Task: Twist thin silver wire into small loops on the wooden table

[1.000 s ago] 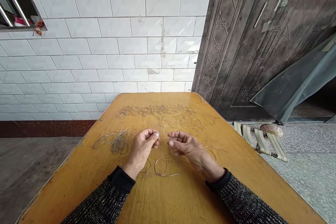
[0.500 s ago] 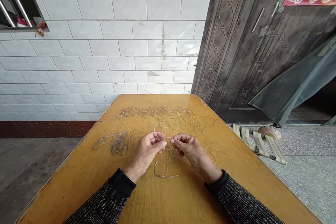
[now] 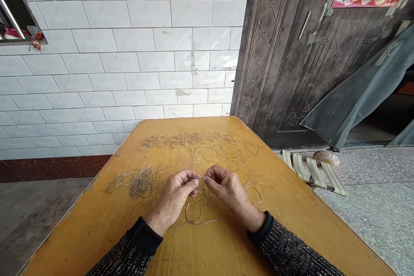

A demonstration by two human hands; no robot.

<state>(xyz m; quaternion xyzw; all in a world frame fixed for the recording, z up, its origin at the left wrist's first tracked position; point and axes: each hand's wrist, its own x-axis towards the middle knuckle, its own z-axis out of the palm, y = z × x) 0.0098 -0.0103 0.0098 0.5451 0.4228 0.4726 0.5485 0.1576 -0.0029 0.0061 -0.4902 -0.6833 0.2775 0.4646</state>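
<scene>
Thin silvery wire (image 3: 200, 177) runs between my two hands above the middle of the wooden table (image 3: 223, 241). My left hand (image 3: 176, 192) pinches it between thumb and forefinger. Close beside it, my right hand (image 3: 224, 187) pinches the wire too, fingertips almost touching the left ones. A curved part of the wire rises above the fingers. Below the hands lies a wire ring (image 3: 193, 213) with a straight tail to the right. Another wire loop (image 3: 254, 192) rests right of my right hand, its long end pointing right.
A tangled bundle of wire (image 3: 141, 182) lies left of my hands. Many twisted wire rings (image 3: 184, 139) form a row toward the far edge, with several more (image 3: 238, 157) nearer. Beyond stand a tiled wall (image 3: 148, 62) and a dark carved door (image 3: 274, 51). A striped stool (image 3: 313, 172) is at right.
The ring that stood upright at my left fingertips now shows only as a faint curve. My fingertips have come closer together on the wire. The whole view has shifted slightly.
</scene>
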